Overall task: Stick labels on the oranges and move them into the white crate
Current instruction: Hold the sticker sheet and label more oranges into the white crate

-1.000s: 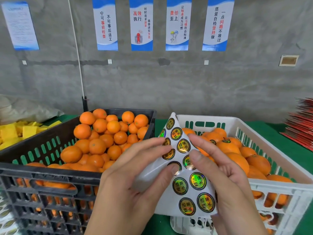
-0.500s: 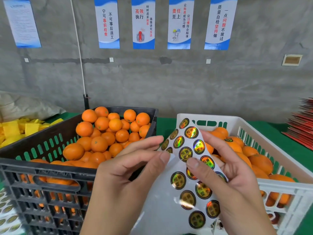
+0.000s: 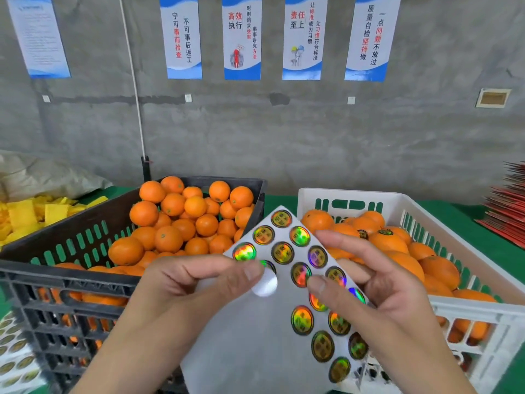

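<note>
In white crate [image 3: 397, 199]: labelled oranges [image 3: 386, 240] | left grip [image 3: 181, 288] pinches label [image 3: 265, 282] | right grip [image 3: 377, 285] clamps sheet [image 3: 255, 345]

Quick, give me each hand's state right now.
Left hand: pinches a label half peeled off the label sheet.
Right hand: holds the label sheet, thumb on top.

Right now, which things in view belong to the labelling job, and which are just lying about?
Job:
- label sheet, held by right hand
- peeled label, pinched by left hand
- black crate of oranges
- white crate

Lying about:
- yellow pieces
- red stack
- wall posters
</note>
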